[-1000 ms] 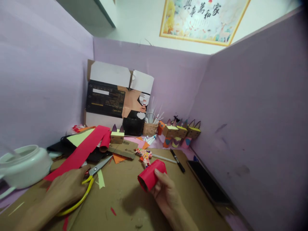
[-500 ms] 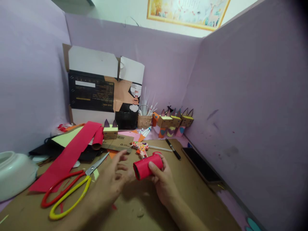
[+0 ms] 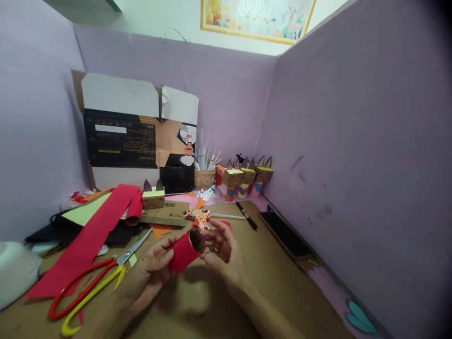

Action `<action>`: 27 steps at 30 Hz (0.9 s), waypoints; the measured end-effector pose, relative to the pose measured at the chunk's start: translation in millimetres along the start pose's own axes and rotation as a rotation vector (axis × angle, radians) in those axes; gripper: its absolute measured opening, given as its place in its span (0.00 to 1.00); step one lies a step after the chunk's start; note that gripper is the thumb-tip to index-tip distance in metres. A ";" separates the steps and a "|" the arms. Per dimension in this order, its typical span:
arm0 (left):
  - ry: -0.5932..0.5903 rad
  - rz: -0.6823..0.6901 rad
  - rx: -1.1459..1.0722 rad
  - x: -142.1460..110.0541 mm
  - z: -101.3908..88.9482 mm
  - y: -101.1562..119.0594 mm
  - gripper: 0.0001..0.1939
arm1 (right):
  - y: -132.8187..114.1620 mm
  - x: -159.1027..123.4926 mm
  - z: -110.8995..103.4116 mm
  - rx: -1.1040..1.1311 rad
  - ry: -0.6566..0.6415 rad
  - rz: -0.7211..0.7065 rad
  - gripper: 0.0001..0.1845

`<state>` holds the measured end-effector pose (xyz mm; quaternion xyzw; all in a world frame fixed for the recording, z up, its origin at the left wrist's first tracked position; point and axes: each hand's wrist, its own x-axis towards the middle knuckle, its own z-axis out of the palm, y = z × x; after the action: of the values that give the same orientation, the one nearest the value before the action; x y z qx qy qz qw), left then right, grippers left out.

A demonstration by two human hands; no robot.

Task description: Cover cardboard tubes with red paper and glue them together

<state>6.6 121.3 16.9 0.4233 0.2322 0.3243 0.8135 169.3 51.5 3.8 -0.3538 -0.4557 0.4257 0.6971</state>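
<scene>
My left hand (image 3: 155, 270) is closed around a cardboard tube (image 3: 183, 254) wrapped in red paper, thumb on top. The tube tilts, and its hollow brown end faces up and to the right. Right beside that end is my right hand (image 3: 224, 252), fingers bent and apart. Its fingertips are close to the rim; whether they touch it I cannot tell. Behind those fingers a small red piece (image 3: 226, 225) shows in part. Below the tube lies a blurred, pale, see-through thing (image 3: 196, 296).
Large scissors (image 3: 88, 287) with red and yellow handles lie open at left, near a long red paper strip (image 3: 92, 233). Farther back are a cardboard cat head (image 3: 153, 197), a patterned glue gun (image 3: 199, 217), a black marker (image 3: 246, 215) and several cat figures (image 3: 243, 178). A phone (image 3: 286, 234) lies right.
The red tube has passed from my right hand to my left and turned so its open end faces right. My right hand has let go. The view has shifted slightly right.
</scene>
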 end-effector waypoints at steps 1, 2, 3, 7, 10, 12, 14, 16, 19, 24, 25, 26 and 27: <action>-0.013 -0.009 -0.005 0.9 -0.8 -0.6 0.18 | -0.7 0.2 -1.0 -0.013 -0.005 -0.009 0.39; -0.021 -0.011 0.000 1.8 -1.7 -1.4 0.18 | -1.4 0.1 -1.7 -0.032 -0.004 -0.018 0.38; -0.021 -0.007 0.014 2.5 -2.8 -2.4 0.18 | -2.0 -0.1 -2.2 -0.051 0.001 -0.034 0.37; 0.110 0.045 0.131 2.7 -3.4 -6.7 0.17 | -2.8 -2.0 -2.5 -0.084 0.009 -0.122 0.33; 0.155 0.073 0.220 -0.1 1.4 -11.4 0.19 | 0.4 -5.0 -1.0 -0.090 -0.001 -0.098 0.30; 0.130 0.077 0.291 -1.9 5.1 -15.4 0.21 | 5.0 -7.7 0.6 -0.145 -0.013 -0.040 0.28; 0.106 0.089 0.377 -3.1 6.9 -18.7 0.21 | 9.7 -9.9 2.1 -0.207 -0.018 0.003 0.27; 0.085 0.109 0.472 -3.6 6.1 -19.2 0.21 | 11.8 -10.3 2.8 -0.230 -0.027 0.011 0.28; 0.076 0.184 0.631 -4.6 2.6 -11.3 0.18 | 7.4 -7.2 1.7 -0.190 -0.052 0.045 0.29; -0.028 0.334 0.935 -15.9 5.0 12.0 0.18 | -9.8 -3.3 -2.0 -0.004 -0.179 0.200 0.33; -0.044 0.341 0.989 -19.6 6.9 14.7 0.19 | -12.7 -4.0 -1.7 0.010 -0.276 0.236 0.34; -0.053 0.334 1.036 -23.5 9.0 16.3 0.21 | -15.0 -4.9 -0.9 0.016 -0.383 0.266 0.33; -0.049 0.324 1.072 -27.2 11.2 16.9 0.22 | -16.6 -5.9 0.3 0.019 -0.478 0.287 0.31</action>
<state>-10.3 102.8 39.9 0.8152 0.2777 0.2718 0.4295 172.2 39.7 16.6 -0.2979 -0.5484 0.5955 0.5059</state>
